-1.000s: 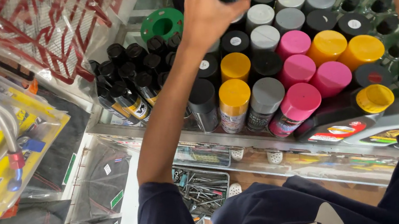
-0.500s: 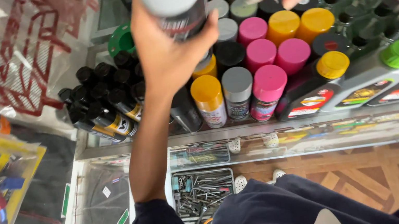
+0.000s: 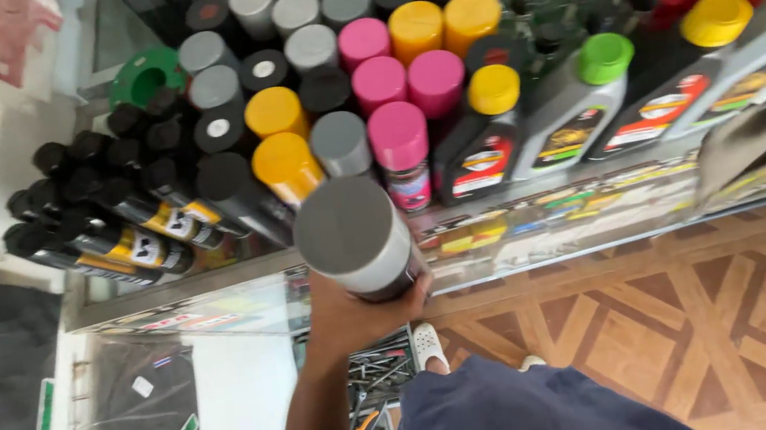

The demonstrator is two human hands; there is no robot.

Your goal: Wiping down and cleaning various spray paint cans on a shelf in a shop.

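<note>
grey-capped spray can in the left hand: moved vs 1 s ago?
Yes. The grey-capped spray can in the left hand has come down from above the far can rows to the near edge of the glass counter.

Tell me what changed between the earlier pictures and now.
The left hand brought the grey-capped spray can down from high over the shelf to in front of its edge, still gripping it. The other arm left view. The racked cans and oil bottles stayed put.
</note>
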